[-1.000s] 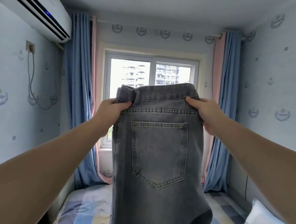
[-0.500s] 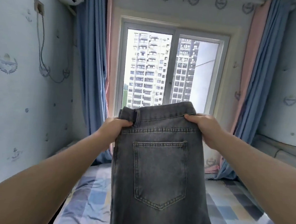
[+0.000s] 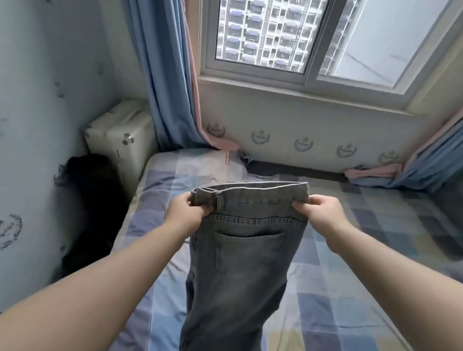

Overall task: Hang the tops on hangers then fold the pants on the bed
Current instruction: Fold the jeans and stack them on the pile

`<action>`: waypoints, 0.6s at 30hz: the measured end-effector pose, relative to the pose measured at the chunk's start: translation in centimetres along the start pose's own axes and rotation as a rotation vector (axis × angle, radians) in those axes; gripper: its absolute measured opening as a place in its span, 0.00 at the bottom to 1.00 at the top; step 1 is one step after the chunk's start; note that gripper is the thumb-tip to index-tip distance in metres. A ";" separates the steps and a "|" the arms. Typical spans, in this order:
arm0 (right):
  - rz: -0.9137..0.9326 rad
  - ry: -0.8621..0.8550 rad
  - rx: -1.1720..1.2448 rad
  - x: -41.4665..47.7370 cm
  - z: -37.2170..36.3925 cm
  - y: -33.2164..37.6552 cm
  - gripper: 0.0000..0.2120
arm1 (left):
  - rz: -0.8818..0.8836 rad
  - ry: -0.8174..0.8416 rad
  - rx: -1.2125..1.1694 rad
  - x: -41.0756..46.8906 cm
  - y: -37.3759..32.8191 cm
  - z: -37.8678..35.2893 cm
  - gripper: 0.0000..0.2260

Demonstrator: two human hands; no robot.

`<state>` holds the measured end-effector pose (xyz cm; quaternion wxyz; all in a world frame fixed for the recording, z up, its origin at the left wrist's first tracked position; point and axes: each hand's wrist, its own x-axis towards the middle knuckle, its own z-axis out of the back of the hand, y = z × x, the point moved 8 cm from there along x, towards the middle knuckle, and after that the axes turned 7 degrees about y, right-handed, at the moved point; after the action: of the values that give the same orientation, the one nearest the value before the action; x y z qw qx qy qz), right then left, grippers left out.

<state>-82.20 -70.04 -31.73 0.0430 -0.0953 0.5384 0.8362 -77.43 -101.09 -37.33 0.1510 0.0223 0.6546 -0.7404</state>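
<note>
A pair of grey jeans [image 3: 241,269] hangs in front of me over the bed [image 3: 352,307], folded lengthwise with one back pocket facing me. My left hand [image 3: 188,213] grips the left end of the waistband. My right hand [image 3: 322,216] pinches the right end. The legs drop out of view at the bottom edge. The bed has a blue, grey and yellow checked sheet. No tops or hangers are in view.
A white suitcase [image 3: 120,140] stands in the corner left of the bed, with a dark object [image 3: 91,198] in the gap by the wall. Blue and pink curtains [image 3: 161,69] hang at both sides of the window [image 3: 303,35].
My view has tilted down from the window to the bed. Both hands have lowered the jeans toward the mattress, still holding the waistband.
</note>
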 end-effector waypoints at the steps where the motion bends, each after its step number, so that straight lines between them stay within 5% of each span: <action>1: -0.014 -0.006 0.005 2.2 -1.6 -1.7 0.06 | 0.027 -0.023 -0.006 1.8 2.1 0.0 0.07; 6: -0.057 -0.034 0.030 12.9 -8.9 -9.7 0.10 | 0.103 -0.158 0.070 11.2 11.9 0.6 0.06; 12: 0.003 -0.031 -0.001 23.7 -15.9 -17.7 0.04 | 0.093 -0.306 0.193 21.4 21.2 1.1 0.14; 15: 0.062 0.078 -0.067 27.0 -19.1 -21.7 0.23 | 0.100 -0.280 0.346 24.8 25.3 0.0 0.24; 18: 0.099 0.197 -0.271 26.7 -22.1 -27.0 0.31 | 0.049 -0.170 0.486 24.6 29.8 -2.8 0.25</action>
<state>-101.07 -79.69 -70.19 -0.0643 -0.1551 0.4264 0.8888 -93.85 -106.08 -72.09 0.2138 0.0113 0.4416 -0.8713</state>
